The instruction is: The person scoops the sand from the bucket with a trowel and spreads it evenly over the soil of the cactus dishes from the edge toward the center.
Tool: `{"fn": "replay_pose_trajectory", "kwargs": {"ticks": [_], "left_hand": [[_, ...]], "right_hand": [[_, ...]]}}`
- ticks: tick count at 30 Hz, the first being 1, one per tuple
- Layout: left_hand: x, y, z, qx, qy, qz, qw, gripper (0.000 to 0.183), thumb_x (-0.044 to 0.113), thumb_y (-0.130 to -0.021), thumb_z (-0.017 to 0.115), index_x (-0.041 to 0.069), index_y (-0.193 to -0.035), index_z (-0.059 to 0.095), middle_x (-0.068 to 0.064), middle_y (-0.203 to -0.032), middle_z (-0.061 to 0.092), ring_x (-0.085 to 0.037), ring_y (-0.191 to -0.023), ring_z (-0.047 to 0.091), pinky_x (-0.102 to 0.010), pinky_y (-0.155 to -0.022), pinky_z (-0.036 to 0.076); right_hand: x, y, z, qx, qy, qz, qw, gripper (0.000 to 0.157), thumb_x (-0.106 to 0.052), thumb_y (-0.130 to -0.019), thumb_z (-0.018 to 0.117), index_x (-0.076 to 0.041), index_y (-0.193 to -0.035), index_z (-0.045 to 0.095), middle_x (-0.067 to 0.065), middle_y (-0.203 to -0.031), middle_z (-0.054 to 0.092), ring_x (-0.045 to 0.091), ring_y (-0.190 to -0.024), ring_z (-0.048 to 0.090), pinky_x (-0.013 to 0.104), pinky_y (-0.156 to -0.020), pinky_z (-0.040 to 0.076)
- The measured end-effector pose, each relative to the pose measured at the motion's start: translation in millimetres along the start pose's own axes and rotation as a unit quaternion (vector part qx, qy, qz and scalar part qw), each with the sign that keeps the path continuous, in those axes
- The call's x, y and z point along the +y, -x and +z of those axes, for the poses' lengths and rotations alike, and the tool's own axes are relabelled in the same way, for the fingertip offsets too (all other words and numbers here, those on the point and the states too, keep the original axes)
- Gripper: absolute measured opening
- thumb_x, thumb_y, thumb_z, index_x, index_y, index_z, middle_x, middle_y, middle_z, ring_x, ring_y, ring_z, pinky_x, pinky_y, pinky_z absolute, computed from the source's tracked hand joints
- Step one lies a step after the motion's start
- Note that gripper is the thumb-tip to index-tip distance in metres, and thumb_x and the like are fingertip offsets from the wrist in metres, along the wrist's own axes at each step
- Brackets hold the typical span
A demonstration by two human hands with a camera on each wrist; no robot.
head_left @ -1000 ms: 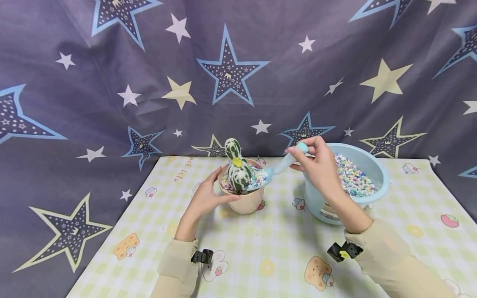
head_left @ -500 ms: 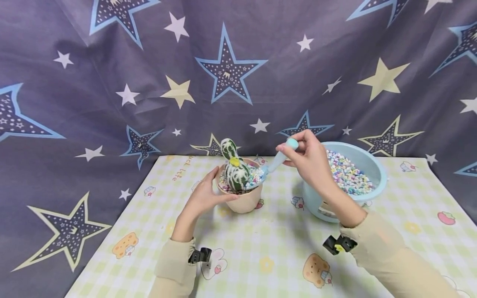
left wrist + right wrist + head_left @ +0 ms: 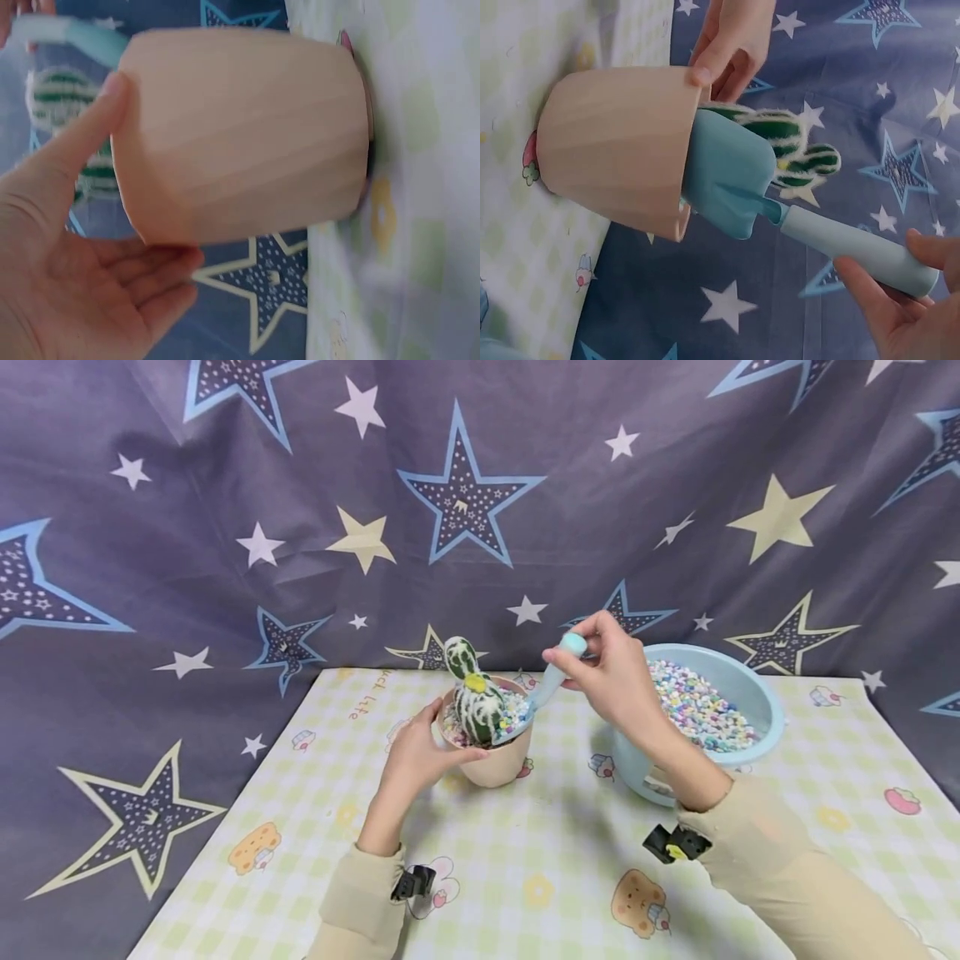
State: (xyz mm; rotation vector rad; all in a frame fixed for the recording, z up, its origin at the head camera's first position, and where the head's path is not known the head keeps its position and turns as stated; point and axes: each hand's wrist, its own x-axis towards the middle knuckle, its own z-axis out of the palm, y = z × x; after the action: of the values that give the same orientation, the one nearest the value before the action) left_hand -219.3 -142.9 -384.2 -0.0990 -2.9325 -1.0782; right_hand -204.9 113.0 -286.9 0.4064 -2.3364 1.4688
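My left hand (image 3: pixel 422 752) grips the near left side of a pale peach flowerpot (image 3: pixel 497 768), its thumb at the rim in the left wrist view. In the pot stands a green-and-white striped cactus (image 3: pixel 480 710) with a yellow flower, amid small pastel pebbles (image 3: pixel 513 708). My right hand (image 3: pixel 617 672) holds a light blue toy shovel (image 3: pixel 735 172) by the end of its handle. The blade tilts down over the pot's right rim, its tip hidden inside in the right wrist view.
Right of the pot stands a light blue bucket (image 3: pixel 772 727) holding many pastel pebbles, partly behind my right forearm. A green-and-white checked cloth (image 3: pixel 540 843) covers the table. A dark star-patterned curtain (image 3: pixel 525 460) hangs right behind the table's far edge.
My right hand has moved left and up, so the shovel's handle stands steeper over the pot. The cactus's top has tipped slightly left. My left hand keeps its hold on the pot.
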Motion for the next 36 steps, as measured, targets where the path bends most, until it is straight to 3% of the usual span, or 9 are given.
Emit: {"fn": "replay_pose_trajectory", "kwargs": {"ticks": [5, 10, 16, 22, 25, 28, 33, 35, 36], "left_hand": [[9.5, 7.6, 1.9, 0.006, -0.024, -0.025, 0.9994, 0.118, 0.063, -0.067, 0.083, 0.011, -0.157, 0.029, -0.018, -0.157, 0.041, -0.043, -0.139, 0.045, -0.057, -0.111, 0.042], [9.4, 4.5, -1.5, -0.004, -0.027, -0.006, 0.9996, 0.120, 0.060, -0.069, 0.084, 0.006, -0.158, 0.024, -0.021, -0.159, 0.035, -0.043, -0.143, 0.039, -0.057, -0.115, 0.038], [7.0, 0.3, -3.0, -0.008, -0.031, 0.002, 0.9995, 0.121, 0.060, -0.069, 0.084, 0.006, -0.158, 0.024, -0.020, -0.160, 0.035, -0.042, -0.144, 0.038, -0.057, -0.116, 0.037], [5.1, 2.6, -0.1, -0.011, -0.022, -0.002, 0.9997, 0.119, 0.058, -0.071, 0.083, 0.004, -0.158, 0.023, -0.021, -0.160, 0.034, -0.044, -0.144, 0.037, -0.059, -0.116, 0.035], [3.3, 5.2, 0.7, -0.016, -0.014, -0.007, 0.9998, 0.118, 0.057, -0.071, 0.084, 0.005, -0.159, 0.022, -0.020, -0.161, 0.032, -0.043, -0.145, 0.035, -0.060, -0.117, 0.034], [0.5, 7.5, 0.0, -0.020, -0.009, -0.016, 0.9996, 0.120, 0.058, -0.071, 0.083, 0.006, -0.159, 0.021, -0.020, -0.162, 0.030, -0.043, -0.146, 0.033, -0.061, -0.117, 0.033], [-2.9, 6.8, -1.3, -0.022, -0.010, -0.025, 0.9994, 0.119, 0.060, -0.072, 0.082, 0.006, -0.159, 0.021, -0.020, -0.162, 0.030, -0.044, -0.146, 0.033, -0.062, -0.116, 0.033], [-1.6, 4.1, -0.3, -0.023, -0.007, -0.018, 0.9995, 0.119, 0.061, -0.072, 0.081, 0.006, -0.159, 0.021, -0.020, -0.161, 0.031, -0.044, -0.146, 0.033, -0.062, -0.116, 0.033], [-0.5, 2.7, 0.4, -0.024, -0.004, -0.015, 0.9996, 0.119, 0.061, -0.072, 0.081, 0.006, -0.159, 0.021, -0.020, -0.161, 0.031, -0.044, -0.146, 0.033, -0.062, -0.116, 0.033]], "right_hand": [[-5, 0, 6.8, -0.009, 0.027, -0.031, 0.999, 0.029, -0.015, -0.090, 0.074, 0.000, -0.104, 0.053, 0.016, -0.093, 0.077, 0.027, -0.073, 0.076, 0.023, -0.063, 0.061], [-13, -7, 0.2, -0.012, 0.071, -0.043, 0.996, 0.031, -0.020, -0.091, 0.074, -0.002, -0.104, 0.053, 0.014, -0.091, 0.077, 0.025, -0.069, 0.074, 0.029, -0.065, 0.062], [-22, -18, -9.6, -0.045, 0.101, -0.057, 0.992, 0.031, -0.021, -0.091, 0.073, -0.002, -0.107, 0.055, 0.014, -0.095, 0.076, 0.026, -0.075, 0.074, 0.034, -0.068, 0.062], [-20, -18, -24.9, -0.020, 0.094, -0.065, 0.993, 0.029, -0.021, -0.091, 0.074, -0.004, -0.110, 0.060, 0.011, -0.096, 0.078, 0.018, -0.067, 0.072, 0.027, -0.065, 0.060], [-13, -17, -36.4, -0.002, 0.040, -0.036, 0.999, 0.029, -0.023, -0.092, 0.073, -0.007, -0.113, 0.062, 0.006, -0.098, 0.078, 0.008, -0.070, 0.072, 0.022, -0.066, 0.061], [0, -16, -50.8, 0.013, -0.077, -0.001, 0.997, 0.027, -0.021, -0.095, 0.070, -0.006, -0.115, 0.062, -0.002, -0.099, 0.078, 0.003, -0.082, 0.073, 0.023, -0.072, 0.062], [26, -14, -91.9, 0.052, -0.289, 0.006, 0.956, 0.020, -0.006, -0.096, 0.064, -0.002, -0.116, 0.060, 0.001, -0.097, 0.078, 0.013, -0.091, 0.076, 0.029, -0.075, 0.062], [32, -13, -115.3, 0.085, -0.308, -0.015, 0.947, 0.019, -0.003, -0.095, 0.063, -0.001, -0.115, 0.061, 0.003, -0.095, 0.078, 0.014, -0.088, 0.076, 0.027, -0.072, 0.062], [35, -11, -127.2, 0.103, -0.288, -0.025, 0.952, 0.020, -0.002, -0.095, 0.063, -0.002, -0.115, 0.062, 0.001, -0.094, 0.078, 0.012, -0.086, 0.076, 0.025, -0.070, 0.061]]}}
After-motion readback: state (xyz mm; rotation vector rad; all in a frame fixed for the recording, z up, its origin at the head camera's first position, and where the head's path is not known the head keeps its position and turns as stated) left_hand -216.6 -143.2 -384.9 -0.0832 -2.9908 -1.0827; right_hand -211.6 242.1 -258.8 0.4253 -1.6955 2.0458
